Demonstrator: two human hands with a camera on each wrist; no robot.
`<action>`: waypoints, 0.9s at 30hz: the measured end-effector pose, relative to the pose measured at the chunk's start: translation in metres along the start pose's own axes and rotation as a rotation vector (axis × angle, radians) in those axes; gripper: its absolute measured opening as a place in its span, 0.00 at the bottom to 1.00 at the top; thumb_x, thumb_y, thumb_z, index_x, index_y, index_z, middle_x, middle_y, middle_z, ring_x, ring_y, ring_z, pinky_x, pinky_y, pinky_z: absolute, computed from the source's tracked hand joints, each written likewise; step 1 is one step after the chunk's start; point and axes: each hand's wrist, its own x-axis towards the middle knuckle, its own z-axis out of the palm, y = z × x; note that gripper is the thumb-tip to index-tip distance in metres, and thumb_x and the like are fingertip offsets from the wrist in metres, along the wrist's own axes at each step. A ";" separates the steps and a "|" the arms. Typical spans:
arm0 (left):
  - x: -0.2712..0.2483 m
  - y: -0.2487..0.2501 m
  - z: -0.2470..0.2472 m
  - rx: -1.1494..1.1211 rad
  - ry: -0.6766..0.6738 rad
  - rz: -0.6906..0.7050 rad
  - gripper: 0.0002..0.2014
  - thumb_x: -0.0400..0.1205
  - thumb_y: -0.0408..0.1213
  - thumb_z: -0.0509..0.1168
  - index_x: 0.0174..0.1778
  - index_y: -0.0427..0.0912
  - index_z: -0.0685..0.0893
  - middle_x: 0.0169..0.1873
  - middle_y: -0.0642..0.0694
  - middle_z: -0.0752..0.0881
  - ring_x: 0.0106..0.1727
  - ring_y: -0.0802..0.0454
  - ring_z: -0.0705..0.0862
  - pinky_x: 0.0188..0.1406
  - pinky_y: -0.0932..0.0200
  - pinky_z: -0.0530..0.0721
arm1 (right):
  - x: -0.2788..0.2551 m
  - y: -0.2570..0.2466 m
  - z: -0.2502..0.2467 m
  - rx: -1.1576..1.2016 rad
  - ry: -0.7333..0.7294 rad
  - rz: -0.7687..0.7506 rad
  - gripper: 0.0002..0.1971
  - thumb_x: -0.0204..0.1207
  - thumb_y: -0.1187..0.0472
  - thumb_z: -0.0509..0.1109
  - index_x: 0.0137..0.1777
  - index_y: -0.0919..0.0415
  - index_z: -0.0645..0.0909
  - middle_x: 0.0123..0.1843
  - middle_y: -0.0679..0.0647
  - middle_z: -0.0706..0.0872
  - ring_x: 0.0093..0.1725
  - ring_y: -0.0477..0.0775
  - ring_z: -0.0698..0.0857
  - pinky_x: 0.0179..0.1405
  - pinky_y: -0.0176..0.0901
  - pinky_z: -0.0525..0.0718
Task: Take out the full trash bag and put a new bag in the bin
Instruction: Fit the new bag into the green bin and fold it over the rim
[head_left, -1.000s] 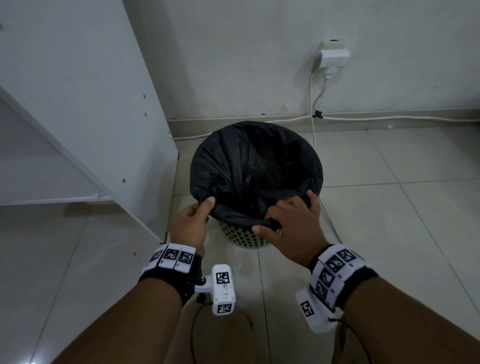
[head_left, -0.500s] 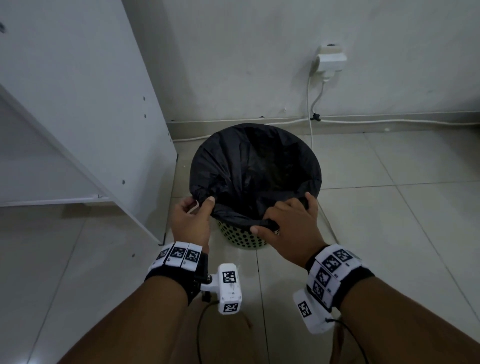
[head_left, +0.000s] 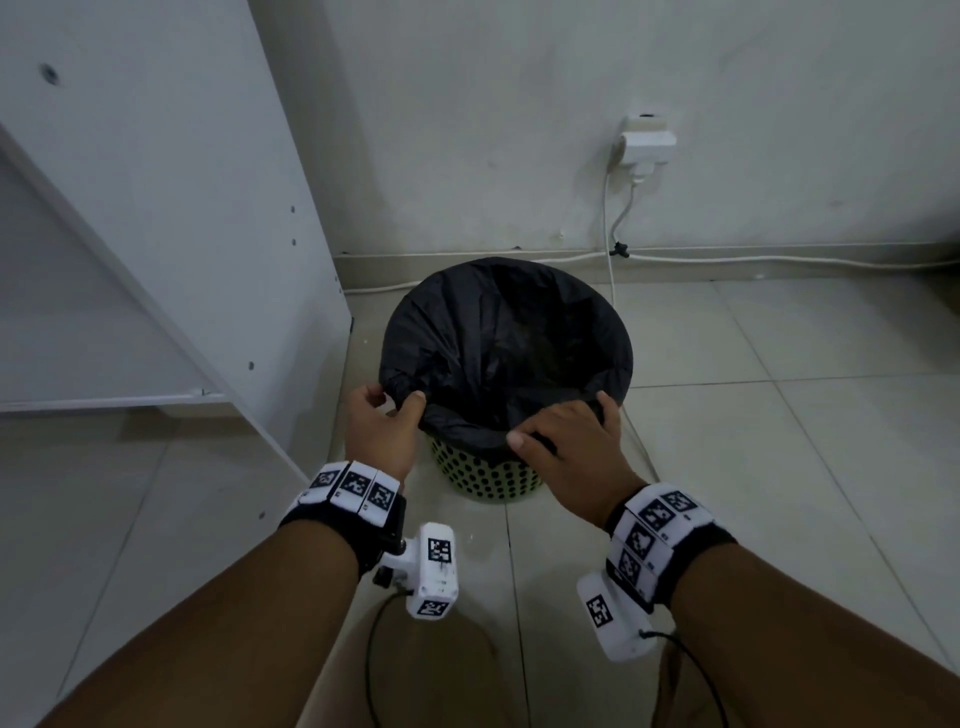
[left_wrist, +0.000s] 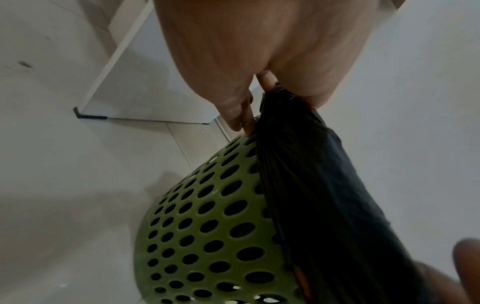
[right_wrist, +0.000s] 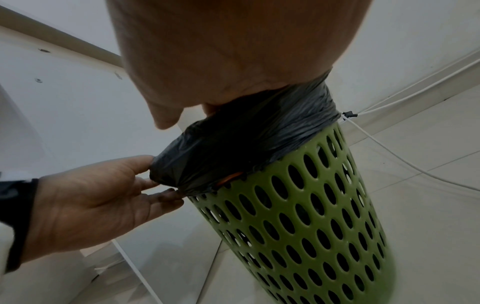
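My left hand (head_left: 382, 431) has crept further left along the rim, pinching the black bag (head_left: 506, 343) folded over the green bin (head_left: 488, 475); my right hand (head_left: 569, 447) curls over the near edge. Uneven pulling could tear it.

Bare forearms, no sleeves. Left hand (head_left: 382, 436) and right hand (head_left: 569, 452) bare, no gloves or rings. Each wrist: black wristband (head_left: 343, 525) topped by row of white blocks printed with black square fiducial markers (head_left: 356, 486). White boxy wrist camera (head_left: 435, 571) with same markers under each wrist; thin black cable (head_left: 371, 649) trailing from each.
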 end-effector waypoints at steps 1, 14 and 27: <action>0.001 0.001 -0.001 0.006 0.012 0.016 0.24 0.80 0.40 0.75 0.68 0.35 0.77 0.60 0.45 0.81 0.51 0.51 0.82 0.44 0.70 0.74 | 0.000 0.004 0.000 0.084 0.095 -0.014 0.26 0.76 0.33 0.53 0.51 0.47 0.86 0.50 0.44 0.84 0.62 0.51 0.79 0.79 0.56 0.53; -0.047 0.005 0.005 -0.298 -0.290 -0.444 0.15 0.80 0.47 0.75 0.56 0.41 0.88 0.56 0.41 0.92 0.57 0.43 0.89 0.67 0.46 0.85 | 0.011 0.022 -0.008 1.521 0.276 1.054 0.15 0.77 0.51 0.76 0.54 0.63 0.86 0.54 0.60 0.91 0.55 0.59 0.88 0.50 0.54 0.88; -0.041 -0.013 0.009 -0.445 -0.170 -0.507 0.11 0.80 0.40 0.76 0.52 0.36 0.89 0.41 0.40 0.90 0.42 0.46 0.86 0.49 0.51 0.87 | 0.007 -0.009 0.000 1.768 0.105 1.104 0.01 0.80 0.68 0.71 0.49 0.64 0.83 0.40 0.57 0.90 0.41 0.51 0.86 0.29 0.35 0.88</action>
